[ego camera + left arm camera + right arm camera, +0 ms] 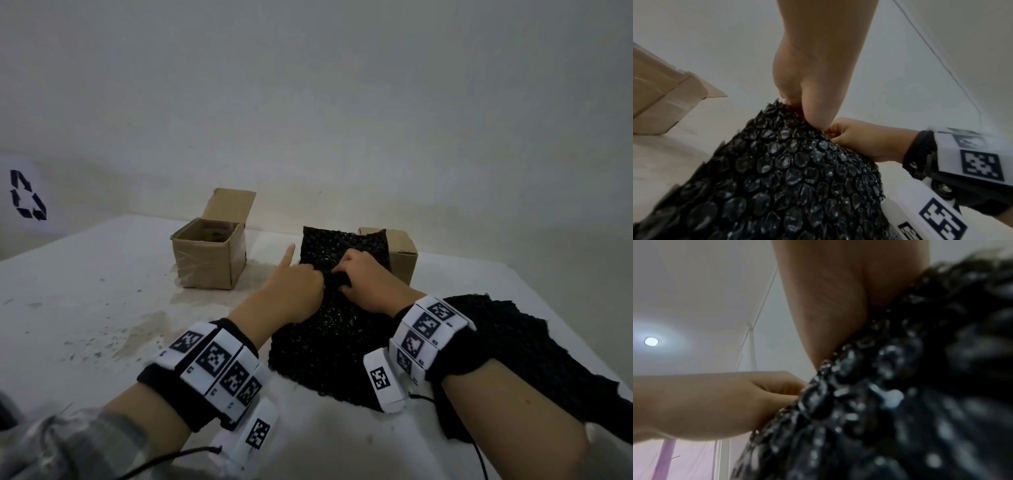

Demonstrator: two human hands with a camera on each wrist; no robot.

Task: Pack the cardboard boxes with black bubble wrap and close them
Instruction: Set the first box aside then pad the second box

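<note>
Both hands, left hand [294, 284] and right hand [363, 277], are pinching the sheet of black bubble wrap [329, 329] at mid-desk, fingers curled into it; the open brown cardboard box [209, 255] is standing toward the far-left corner, nearer the left hand

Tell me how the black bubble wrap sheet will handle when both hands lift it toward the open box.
The bubble wrap is probably floppy: it bunches where the left hand and right hand pinch it. It looks light, thin air-filled film. Its glossy bubbles may be slippery, so a pinch seems wise. Stuffing it into the open box should be easy.
</note>
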